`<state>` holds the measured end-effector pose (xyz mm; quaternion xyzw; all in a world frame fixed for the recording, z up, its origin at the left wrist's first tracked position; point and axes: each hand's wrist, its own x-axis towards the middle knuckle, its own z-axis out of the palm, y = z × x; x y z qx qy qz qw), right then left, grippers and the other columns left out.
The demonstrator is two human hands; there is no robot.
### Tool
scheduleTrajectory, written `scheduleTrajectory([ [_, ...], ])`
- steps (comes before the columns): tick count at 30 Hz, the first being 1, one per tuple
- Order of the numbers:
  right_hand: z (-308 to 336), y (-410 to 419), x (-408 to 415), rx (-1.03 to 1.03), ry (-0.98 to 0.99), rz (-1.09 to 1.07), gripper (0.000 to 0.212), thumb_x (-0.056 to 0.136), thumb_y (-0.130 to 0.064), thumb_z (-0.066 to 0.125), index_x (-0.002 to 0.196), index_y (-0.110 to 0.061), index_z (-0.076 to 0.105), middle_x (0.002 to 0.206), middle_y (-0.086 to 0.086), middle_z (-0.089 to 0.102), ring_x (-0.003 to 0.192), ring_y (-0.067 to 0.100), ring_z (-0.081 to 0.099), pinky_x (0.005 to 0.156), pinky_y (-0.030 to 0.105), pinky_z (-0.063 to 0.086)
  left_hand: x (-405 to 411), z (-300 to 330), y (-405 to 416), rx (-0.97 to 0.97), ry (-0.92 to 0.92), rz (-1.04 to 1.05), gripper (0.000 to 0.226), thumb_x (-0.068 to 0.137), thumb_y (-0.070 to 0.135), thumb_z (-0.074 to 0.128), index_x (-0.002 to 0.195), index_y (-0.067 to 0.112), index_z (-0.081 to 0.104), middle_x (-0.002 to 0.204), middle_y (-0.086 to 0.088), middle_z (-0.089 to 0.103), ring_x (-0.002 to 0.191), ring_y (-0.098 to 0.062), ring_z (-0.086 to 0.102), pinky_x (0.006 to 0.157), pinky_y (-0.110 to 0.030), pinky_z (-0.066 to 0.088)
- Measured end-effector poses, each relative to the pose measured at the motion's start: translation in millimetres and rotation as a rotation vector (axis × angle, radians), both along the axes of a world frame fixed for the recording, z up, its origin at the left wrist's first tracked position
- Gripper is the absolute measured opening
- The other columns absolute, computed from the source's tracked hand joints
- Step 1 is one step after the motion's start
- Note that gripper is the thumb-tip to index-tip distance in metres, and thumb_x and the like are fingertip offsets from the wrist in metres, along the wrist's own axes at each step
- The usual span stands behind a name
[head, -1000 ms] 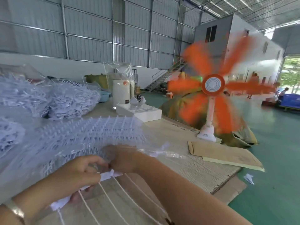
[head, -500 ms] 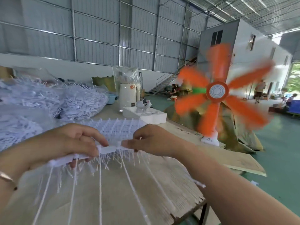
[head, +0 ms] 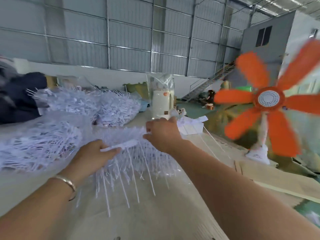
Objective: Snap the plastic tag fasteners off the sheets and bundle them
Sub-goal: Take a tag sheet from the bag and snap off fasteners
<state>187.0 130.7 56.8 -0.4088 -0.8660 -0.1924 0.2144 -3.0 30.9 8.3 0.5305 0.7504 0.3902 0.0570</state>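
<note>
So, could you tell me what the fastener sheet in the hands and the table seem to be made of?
Fastener sheet: looks like white moulded plastic, slightly translucent, with thin stiff prongs. Table: seems pale matte wood or laminate; faint grain lines show.

White fastener sheet (head: 131, 153) held above bench's (head: 155, 213) middle, spine level, thin tails hanging down; loose heaps (head: 83, 108) at far-left edge.

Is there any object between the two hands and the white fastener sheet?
No. The left hand already pinches the fastener sheet by its white bar, and the right hand touches its far end.
</note>
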Motion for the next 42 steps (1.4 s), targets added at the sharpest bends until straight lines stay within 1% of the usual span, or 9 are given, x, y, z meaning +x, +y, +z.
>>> scheduleTrajectory([
  [4,-38,16,-17,-0.129,-0.002,-0.033,0.027,0.099,-0.029,0.037,0.112,-0.016,0.057,0.112,0.007,0.058,0.110,0.027,0.050,0.097,0.043,0.030,-11,-41,2,0.058,0.029,-0.024,0.034,0.090,0.036,0.065,0.064,0.019,0.051,0.053,0.003,0.051,0.053,-0.015,0.052,0.050,-0.029,0.032],
  [8,-73,2,-29,-0.301,0.289,0.278,0.023,0.099,-0.029,0.043,0.083,-0.019,0.056,0.083,-0.002,0.057,0.088,0.024,0.054,0.081,0.036,0.037,-11,-55,2,0.123,0.083,-0.088,0.033,0.092,0.037,0.059,0.059,0.038,0.057,0.050,0.006,0.050,0.049,-0.011,0.049,0.052,-0.028,0.038],
  [11,-86,-5,-28,-0.433,0.309,0.355,0.015,0.092,-0.035,0.056,0.095,-0.025,0.066,0.089,-0.009,0.063,0.095,0.014,0.058,0.086,0.032,0.037,-1,-55,5,0.210,0.189,-0.044,0.024,0.094,0.037,0.055,0.074,0.025,0.062,0.056,-0.001,0.056,0.056,-0.017,0.056,0.055,-0.033,0.044],
  [14,-85,0,-17,-0.466,0.366,0.326,0.024,0.087,-0.041,0.063,0.105,-0.025,0.069,0.103,-0.004,0.066,0.103,0.013,0.058,0.094,0.034,0.039,4,-53,3,0.248,0.231,-0.038,0.026,0.094,0.039,0.055,0.072,0.025,0.055,0.050,0.003,0.049,0.046,-0.009,0.047,0.045,-0.029,0.031],
  [19,-83,2,-14,-0.439,0.430,0.286,0.021,0.087,-0.043,0.063,0.087,-0.021,0.065,0.091,-0.005,0.066,0.093,0.013,0.058,0.085,0.033,0.029,4,-48,-6,0.247,0.194,0.018,0.021,0.089,0.042,0.059,0.072,0.032,0.056,0.061,0.025,0.057,0.047,-0.003,0.050,0.046,-0.025,0.030],
  [24,-88,-2,-16,-0.397,0.455,0.258,0.031,0.090,-0.047,0.057,0.076,-0.022,0.047,0.062,-0.011,0.045,0.069,0.014,0.049,0.083,0.036,0.032,-2,-46,-8,0.185,0.113,0.108,0.030,0.086,0.047,0.064,0.065,0.025,0.059,0.052,0.010,0.054,0.054,-0.010,0.055,0.050,-0.026,0.034],
  [31,-94,-5,-15,-0.466,0.432,0.192,0.044,0.088,-0.062,0.050,0.067,-0.026,0.038,0.064,-0.005,0.048,0.069,0.020,0.053,0.069,0.031,0.032,-6,-48,-7,0.123,0.106,0.090,0.040,0.085,0.050,0.065,0.058,0.020,0.058,0.048,0.009,0.057,0.049,-0.015,0.055,0.050,-0.027,0.039],
  [38,-98,-6,-18,-0.413,0.448,0.252,0.047,0.094,-0.050,0.049,0.060,-0.020,0.033,0.054,-0.004,0.039,0.055,0.016,0.044,0.064,0.030,0.027,-2,-44,-9,0.120,0.124,0.087,0.039,0.090,0.043,0.060,0.061,0.017,0.057,0.055,0.003,0.056,0.056,-0.016,0.054,0.050,-0.028,0.033],
  [42,-102,-3,-27,-0.521,0.609,0.325,0.045,0.091,-0.046,0.054,0.065,-0.012,0.041,0.054,-0.004,0.038,0.054,0.015,0.042,0.060,0.031,0.033,0,-41,-10,0.179,-0.120,0.032,0.037,0.092,0.030,0.059,0.065,0.006,0.061,0.059,-0.008,0.064,0.056,-0.024,0.062,0.060,-0.036,0.048],
])
